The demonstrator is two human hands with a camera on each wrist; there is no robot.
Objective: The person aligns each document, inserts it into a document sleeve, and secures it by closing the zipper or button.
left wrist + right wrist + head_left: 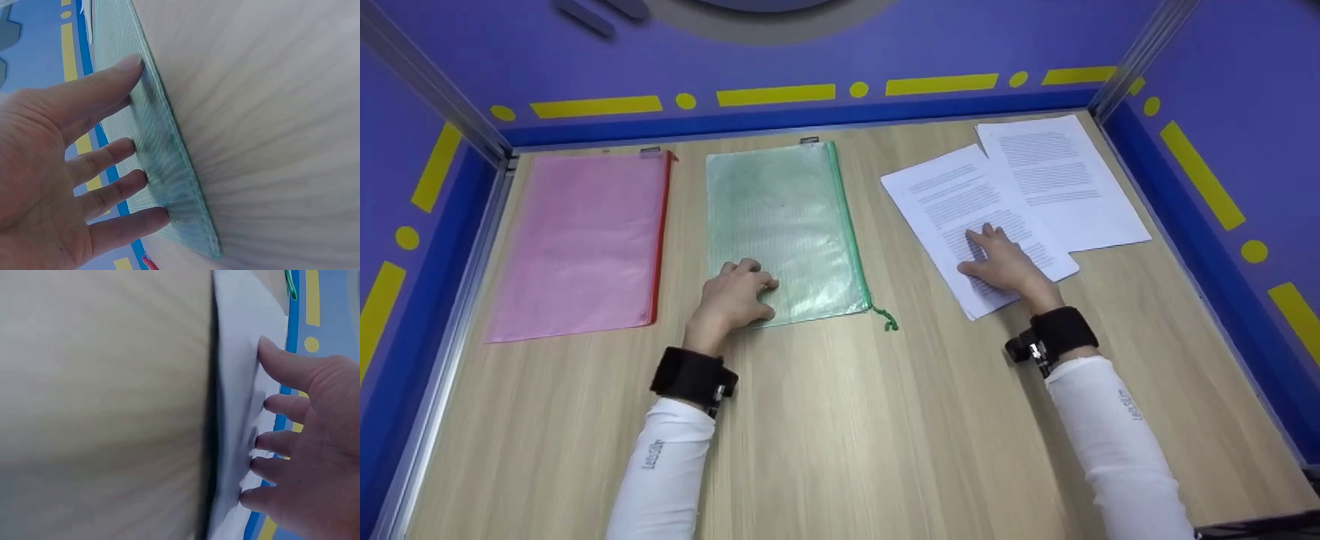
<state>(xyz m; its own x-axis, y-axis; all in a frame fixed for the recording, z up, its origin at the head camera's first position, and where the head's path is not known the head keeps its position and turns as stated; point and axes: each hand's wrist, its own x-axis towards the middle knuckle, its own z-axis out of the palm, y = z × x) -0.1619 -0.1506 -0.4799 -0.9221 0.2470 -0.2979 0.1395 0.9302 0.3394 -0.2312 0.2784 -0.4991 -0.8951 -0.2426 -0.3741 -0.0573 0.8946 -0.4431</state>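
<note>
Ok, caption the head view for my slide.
Left hand on a green folder, right hand on printed papers, a pink folder lying at the left.

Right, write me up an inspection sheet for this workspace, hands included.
Surface: pale wood-grain tabletop, no spill visible.
Job's things: translucent pink zip pouch with red edge, left; translucent green zip pouch with green edge, middle; printed white paper sheets partly overlapping further white sheets, right.
Clutter: nothing seen.
Left hand: fingers touch the green pouch near its near left corner.
Right hand: fingers touch the left-hand sheets.
Cables: nothing seen.
Surroundings: purple-blue panels with yellow markings.
</note>
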